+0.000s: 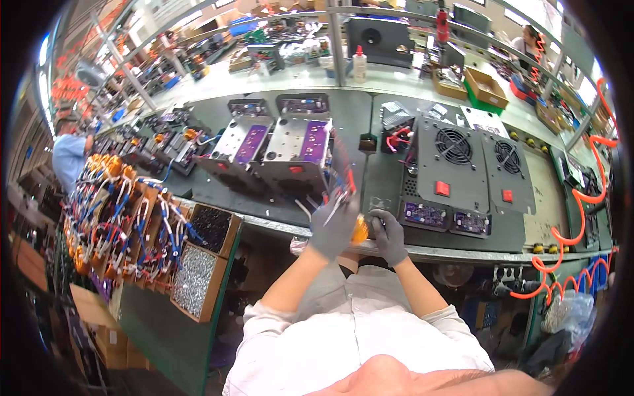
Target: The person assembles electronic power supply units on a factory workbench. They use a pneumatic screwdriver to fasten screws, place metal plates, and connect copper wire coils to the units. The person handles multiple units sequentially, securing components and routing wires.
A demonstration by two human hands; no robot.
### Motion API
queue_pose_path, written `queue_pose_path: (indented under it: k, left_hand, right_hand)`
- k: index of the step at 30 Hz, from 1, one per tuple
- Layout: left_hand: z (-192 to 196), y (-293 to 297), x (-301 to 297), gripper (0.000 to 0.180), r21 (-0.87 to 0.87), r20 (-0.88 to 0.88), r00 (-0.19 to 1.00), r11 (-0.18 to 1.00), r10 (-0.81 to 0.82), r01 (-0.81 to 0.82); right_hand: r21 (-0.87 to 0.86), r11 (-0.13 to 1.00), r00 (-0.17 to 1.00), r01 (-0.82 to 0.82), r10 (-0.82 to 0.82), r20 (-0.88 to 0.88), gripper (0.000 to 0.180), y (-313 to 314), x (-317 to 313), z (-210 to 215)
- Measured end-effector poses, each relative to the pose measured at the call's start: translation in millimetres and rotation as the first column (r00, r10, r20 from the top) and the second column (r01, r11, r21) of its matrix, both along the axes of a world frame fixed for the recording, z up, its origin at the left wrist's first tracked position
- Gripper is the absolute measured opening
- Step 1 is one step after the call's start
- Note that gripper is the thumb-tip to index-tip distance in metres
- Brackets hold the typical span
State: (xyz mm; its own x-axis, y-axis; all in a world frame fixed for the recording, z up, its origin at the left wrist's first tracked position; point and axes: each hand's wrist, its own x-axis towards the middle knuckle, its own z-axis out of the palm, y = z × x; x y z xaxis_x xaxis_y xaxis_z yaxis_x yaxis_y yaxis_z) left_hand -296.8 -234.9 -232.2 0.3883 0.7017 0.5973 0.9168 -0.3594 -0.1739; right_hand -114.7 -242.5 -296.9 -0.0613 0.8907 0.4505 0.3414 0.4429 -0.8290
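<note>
My left hand (333,228), in a grey glove, is closed round a bundle of red and white wires (345,185) that rises above its fingers. A yellow-orange coil (360,230) hangs beside that hand, between it and my right hand (387,236). My right hand, also gloved in grey, has its fingers curled together; what they pinch, if anything, is too small to make out. Just beyond my left hand stands an open metal chassis (294,142) with a purple circuit board (315,141) and a red switch. A similar chassis (232,148) stands to its left.
Two dark panels with fans (453,146) and red switches lie at right. At left are piled coils with wires (125,224), a box of silver screws (193,280) and a box of black parts (210,228). An orange coiled hose (560,237) hangs at right. A co-worker (68,155) stands far left.
</note>
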Motion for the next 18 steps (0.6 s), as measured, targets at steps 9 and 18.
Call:
queue_pose_path:
  k: [9,18]
  left_hand:
    - [-2,62,44,0.056,-0.119,0.826,0.560,0.955,-0.056,0.271]
    - [-37,-40,17,0.071,-0.157,0.250,0.968,0.987,-0.001,0.042]
  right_hand:
    - [-0.303,0.951,0.864,0.057,-0.199,-0.462,0.032,6,3,-9]
    - [-0.289,0.957,0.909,0.015,-0.134,-0.396,0.025,3,3,-9]
